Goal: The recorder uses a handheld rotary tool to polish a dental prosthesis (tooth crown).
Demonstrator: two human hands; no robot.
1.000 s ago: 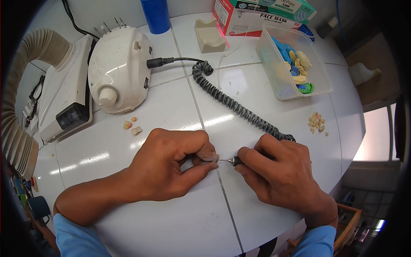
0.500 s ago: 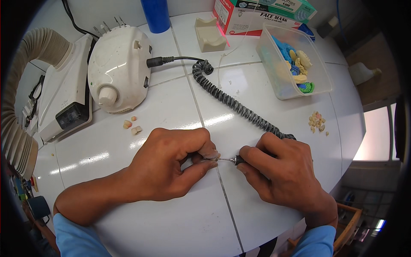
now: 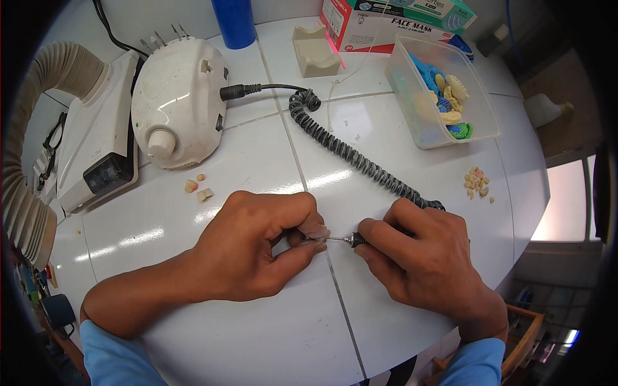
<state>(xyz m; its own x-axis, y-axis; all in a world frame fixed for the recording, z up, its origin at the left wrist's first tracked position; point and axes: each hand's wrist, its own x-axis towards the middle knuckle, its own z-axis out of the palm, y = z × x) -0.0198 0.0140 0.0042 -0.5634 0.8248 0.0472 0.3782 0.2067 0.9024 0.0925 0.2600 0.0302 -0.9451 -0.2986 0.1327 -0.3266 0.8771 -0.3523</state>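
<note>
My right hand (image 3: 428,254) is closed around a rotary handpiece (image 3: 356,240), most of which its fingers hide. From the dark tip of the tool a thin metal bur (image 3: 337,239) points left to the fingertips of my left hand (image 3: 254,248). Thumb and forefinger of that hand are pinched together, whitish dust on them. Whatever sits between them is too small and covered to make out. A dark coiled cord (image 3: 360,164) runs from beside my right hand back to a white control unit (image 3: 177,103).
Several tooth-like pieces (image 3: 192,186) lie beyond my left hand, and a small pile of them (image 3: 476,183) sits at the right. Behind stand a clear plastic tub (image 3: 412,116) of coloured pieces, a beige holder (image 3: 315,55), a mask box (image 3: 360,29) and a ribbed hose (image 3: 22,154).
The handpiece and the fingers of my right hand have shifted very slightly left, toward my left fingertips. My left hand keeps its pinch in nearly the same place.
</note>
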